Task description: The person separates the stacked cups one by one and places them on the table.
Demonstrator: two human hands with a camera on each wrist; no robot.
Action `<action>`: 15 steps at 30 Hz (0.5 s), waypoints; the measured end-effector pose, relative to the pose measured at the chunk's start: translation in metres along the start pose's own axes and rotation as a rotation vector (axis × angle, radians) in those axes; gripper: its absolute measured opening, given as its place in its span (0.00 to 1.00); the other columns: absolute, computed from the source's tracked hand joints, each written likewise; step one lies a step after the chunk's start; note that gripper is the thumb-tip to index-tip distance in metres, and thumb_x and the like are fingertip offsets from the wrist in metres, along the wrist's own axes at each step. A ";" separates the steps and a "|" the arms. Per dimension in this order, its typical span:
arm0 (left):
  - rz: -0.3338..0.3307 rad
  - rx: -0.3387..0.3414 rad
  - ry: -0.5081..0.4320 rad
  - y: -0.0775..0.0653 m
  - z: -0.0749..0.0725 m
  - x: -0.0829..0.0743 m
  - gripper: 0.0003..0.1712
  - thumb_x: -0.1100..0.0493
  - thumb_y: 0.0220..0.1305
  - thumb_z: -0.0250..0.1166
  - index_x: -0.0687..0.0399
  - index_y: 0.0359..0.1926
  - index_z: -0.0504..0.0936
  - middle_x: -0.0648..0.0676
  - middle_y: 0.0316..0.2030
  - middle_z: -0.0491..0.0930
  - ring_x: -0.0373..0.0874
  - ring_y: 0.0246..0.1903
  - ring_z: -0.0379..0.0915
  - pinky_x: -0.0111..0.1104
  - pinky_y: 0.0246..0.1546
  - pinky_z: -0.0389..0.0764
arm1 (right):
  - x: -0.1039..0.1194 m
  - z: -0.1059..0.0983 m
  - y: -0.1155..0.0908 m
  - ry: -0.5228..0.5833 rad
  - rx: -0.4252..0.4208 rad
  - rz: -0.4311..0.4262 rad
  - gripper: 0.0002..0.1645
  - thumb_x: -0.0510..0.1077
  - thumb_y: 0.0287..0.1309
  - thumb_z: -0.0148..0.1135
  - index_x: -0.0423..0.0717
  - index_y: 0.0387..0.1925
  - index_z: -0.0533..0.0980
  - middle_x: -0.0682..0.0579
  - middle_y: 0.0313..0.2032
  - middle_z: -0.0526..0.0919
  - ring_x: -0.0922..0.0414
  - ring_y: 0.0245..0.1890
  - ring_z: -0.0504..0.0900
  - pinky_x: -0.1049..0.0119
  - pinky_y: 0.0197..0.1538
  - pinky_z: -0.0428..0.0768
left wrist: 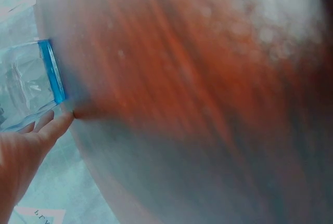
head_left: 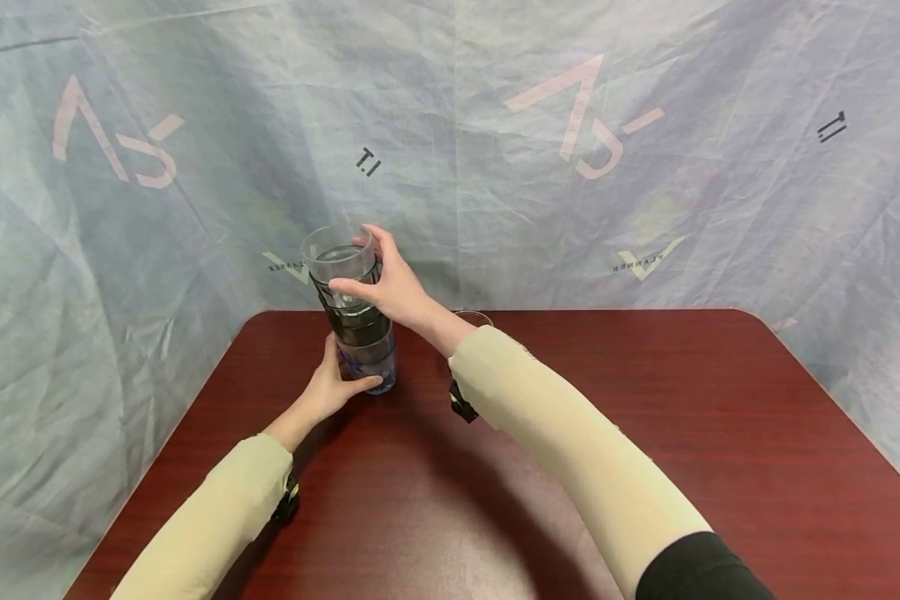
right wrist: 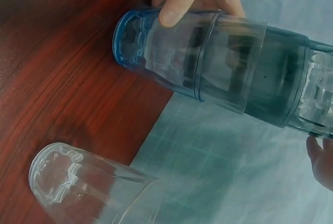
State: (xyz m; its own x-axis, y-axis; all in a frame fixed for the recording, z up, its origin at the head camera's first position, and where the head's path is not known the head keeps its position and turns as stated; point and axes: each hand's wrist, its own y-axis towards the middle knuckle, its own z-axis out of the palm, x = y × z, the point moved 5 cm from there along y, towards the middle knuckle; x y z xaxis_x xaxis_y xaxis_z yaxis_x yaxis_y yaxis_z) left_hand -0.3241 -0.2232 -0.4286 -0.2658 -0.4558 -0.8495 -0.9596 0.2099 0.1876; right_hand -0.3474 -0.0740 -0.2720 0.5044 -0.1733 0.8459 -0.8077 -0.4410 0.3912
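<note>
Nearest the camera, the pale right sleeve (head_left: pixel 570 433) runs diagonally over the dark red tabletop (head_left: pixel 690 375), and past it both hands share a tall stack of nested cups (head_left: pixel 360 321) close to the far left part of that surface. The left hand (head_left: pixel 328 387) wraps the lowest, blue-bottomed cup (right wrist: pixel 171 60), its thumb across the near side; the right hand (head_left: pixel 397 287) is curled round the upper part, thumb in front and fingers behind, near the rim of the clear top cup (head_left: pixel 328 268). Darker cups (head_left: pixel 366 335) sit between the two grips. Whether the base bears fully on the wood, I cannot tell. To handle this well, I would let the low grip act as the anchor and have the upper one work only along the stack's own axis, since a sideways push so high up could lever the whole column over. Light, even pressure should suit these glossy, see-through walls; squeezing hard may make them slip or jam together. If a cup binds, a small twist is probably safer than a tug. A single clear cup (right wrist: pixel 93 187) stands near the stack, so the right wrist needs care to avoid knocking it.
</note>
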 end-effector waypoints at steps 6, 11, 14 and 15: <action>-0.022 0.003 0.006 0.001 0.000 0.002 0.61 0.57 0.58 0.73 0.49 0.74 0.34 0.64 0.70 0.51 0.60 0.69 0.53 0.53 0.66 0.58 | 0.001 0.002 0.000 0.012 0.011 0.008 0.52 0.50 0.62 0.66 0.52 0.74 0.42 0.54 0.69 0.62 0.63 0.70 0.52 0.63 0.67 0.60; -0.018 -0.006 0.014 0.002 -0.001 0.002 0.62 0.56 0.57 0.74 0.50 0.74 0.34 0.64 0.69 0.52 0.60 0.67 0.55 0.53 0.65 0.59 | 0.003 0.003 -0.001 0.016 -0.014 -0.013 0.52 0.49 0.62 0.65 0.52 0.74 0.42 0.52 0.68 0.62 0.60 0.69 0.55 0.62 0.65 0.62; -0.019 -0.008 0.011 0.001 0.000 0.002 0.62 0.57 0.57 0.74 0.50 0.74 0.34 0.64 0.69 0.52 0.60 0.67 0.55 0.53 0.65 0.59 | 0.003 0.004 -0.003 0.024 -0.027 -0.016 0.51 0.49 0.62 0.65 0.51 0.74 0.42 0.52 0.68 0.62 0.60 0.70 0.54 0.60 0.66 0.62; -0.020 -0.009 0.009 0.000 0.000 0.002 0.62 0.57 0.57 0.74 0.50 0.74 0.34 0.64 0.69 0.52 0.60 0.67 0.55 0.53 0.65 0.59 | 0.003 0.004 -0.004 0.024 -0.030 -0.016 0.51 0.49 0.62 0.65 0.51 0.74 0.42 0.52 0.68 0.62 0.60 0.70 0.54 0.60 0.66 0.62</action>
State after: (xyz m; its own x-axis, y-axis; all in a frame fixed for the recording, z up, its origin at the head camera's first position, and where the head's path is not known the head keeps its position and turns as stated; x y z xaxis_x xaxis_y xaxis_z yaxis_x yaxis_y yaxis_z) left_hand -0.3250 -0.2239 -0.4302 -0.2474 -0.4672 -0.8488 -0.9654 0.1933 0.1750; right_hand -0.3415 -0.0761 -0.2723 0.5097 -0.1452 0.8480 -0.8089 -0.4167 0.4148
